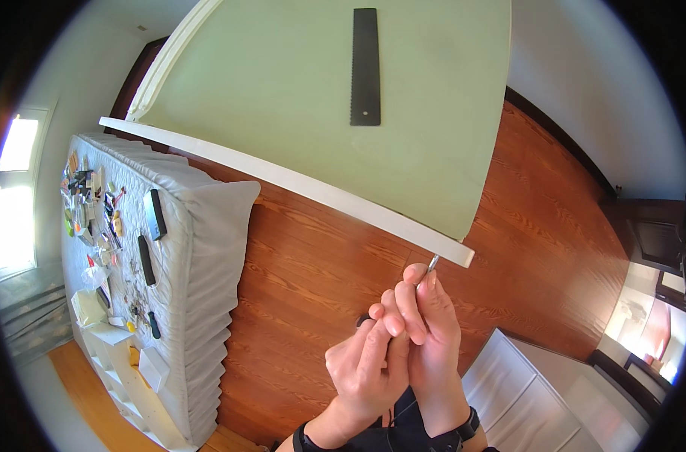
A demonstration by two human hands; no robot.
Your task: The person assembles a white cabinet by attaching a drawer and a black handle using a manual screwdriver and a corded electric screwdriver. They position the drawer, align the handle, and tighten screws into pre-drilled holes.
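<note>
Above the wooden floor, my two hands are close together and touching. My right hand (432, 316) pinches a thin metal rod (433, 263) between thumb and fingertips; its tip points up at the end of a white edge strip. My left hand (369, 365) is closed against the right hand's fingers. A bit of something dark (364, 319) shows at its knuckles, but the fingers hide the rest. Beyond lies a dark toothed saw blade (366, 68) with a small hole at its near end, flat on the pale green tabletop (282, 90).
The white strip (297, 179) runs along the tabletop's near edge. At left, a bed with a pale quilted cover (178, 248) carries many small tools, a dark-handled screwdriver (154, 325) and a white box (154, 368). A pale cabinet (520, 377) stands at lower right on the reddish wooden floor (305, 301).
</note>
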